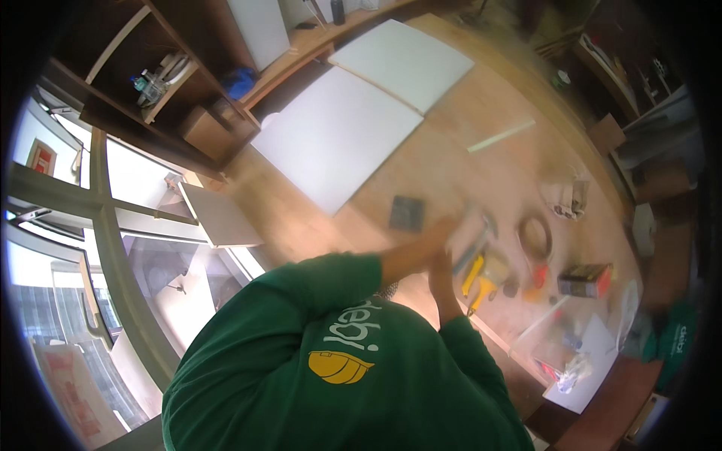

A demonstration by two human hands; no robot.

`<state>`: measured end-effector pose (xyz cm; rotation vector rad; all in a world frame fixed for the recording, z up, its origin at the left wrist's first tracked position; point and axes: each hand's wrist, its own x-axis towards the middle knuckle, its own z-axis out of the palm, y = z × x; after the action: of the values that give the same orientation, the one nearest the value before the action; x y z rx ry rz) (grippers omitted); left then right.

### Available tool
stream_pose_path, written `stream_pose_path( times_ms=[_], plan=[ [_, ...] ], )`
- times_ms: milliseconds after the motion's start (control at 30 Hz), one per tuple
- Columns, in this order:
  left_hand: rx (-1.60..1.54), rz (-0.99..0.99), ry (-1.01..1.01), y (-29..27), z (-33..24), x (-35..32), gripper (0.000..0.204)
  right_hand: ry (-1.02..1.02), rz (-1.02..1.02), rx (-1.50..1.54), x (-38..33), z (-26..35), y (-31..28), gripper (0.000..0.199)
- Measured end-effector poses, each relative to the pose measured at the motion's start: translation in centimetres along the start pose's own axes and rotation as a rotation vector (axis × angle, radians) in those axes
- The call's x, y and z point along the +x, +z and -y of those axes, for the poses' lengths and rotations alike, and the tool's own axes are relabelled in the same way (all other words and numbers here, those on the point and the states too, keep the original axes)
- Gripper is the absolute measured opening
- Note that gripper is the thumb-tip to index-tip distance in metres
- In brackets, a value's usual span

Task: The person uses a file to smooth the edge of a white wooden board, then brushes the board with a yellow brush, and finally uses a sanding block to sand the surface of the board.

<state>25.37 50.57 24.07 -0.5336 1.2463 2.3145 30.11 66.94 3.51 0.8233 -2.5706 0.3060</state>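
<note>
Over the wooden workbench [519,173], my left hand [449,229] and my right hand [441,263] come close together, seeming to touch or overlap. Motion blur smears the fingers of both, and whether anything is between them cannot be made out. Just right of the hands lies a blurred hammer-like tool [475,246] with a greyish handle. A yellow-handled tool [472,275] and another yellow tool [482,292] lie beside it. Left of the hands is a dark square block or pad [407,213].
Two white panels [338,128] lie at the far left of the bench. A brown ring-shaped roll [535,237], a dark can [585,279] with a red end and a pale strip [501,136] are to the right. Shelving [173,90] and windows [56,225] stand at the left.
</note>
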Motion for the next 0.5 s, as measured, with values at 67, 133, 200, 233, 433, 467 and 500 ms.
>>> stream_pose_path(
  times_ms=[67,133,200,233,433,467,500],
  plan=[
    [0.066,-0.051,0.193,-6.3,-0.9,-2.6,0.047,0.243,0.457,0.503,-2.0,2.7,-2.8,0.036],
    [0.149,-0.093,0.217,-11.5,-1.6,-5.5,0.046,1.002,0.789,0.982,-2.3,4.0,-7.8,0.024],
    [0.316,-0.266,0.146,-16.7,-1.7,-6.9,0.037,1.153,0.627,0.986,-5.3,3.6,-9.2,0.025],
    [0.362,-0.374,0.163,-19.9,-0.4,-7.8,0.034,1.180,0.617,1.011,-6.2,3.2,-9.4,0.028],
    [0.774,-0.669,0.131,-37.0,2.1,-15.7,0.029,0.694,0.419,0.674,-3.6,3.2,-5.6,0.047],
    [1.423,-0.628,-0.021,-39.1,1.1,-16.7,0.029,0.709,0.400,0.702,-1.1,3.7,-5.5,0.047],
    [1.450,-0.668,0.045,-43.9,0.9,-19.2,0.032,0.697,0.377,0.771,1.9,5.2,-4.4,0.047]
  ],
)
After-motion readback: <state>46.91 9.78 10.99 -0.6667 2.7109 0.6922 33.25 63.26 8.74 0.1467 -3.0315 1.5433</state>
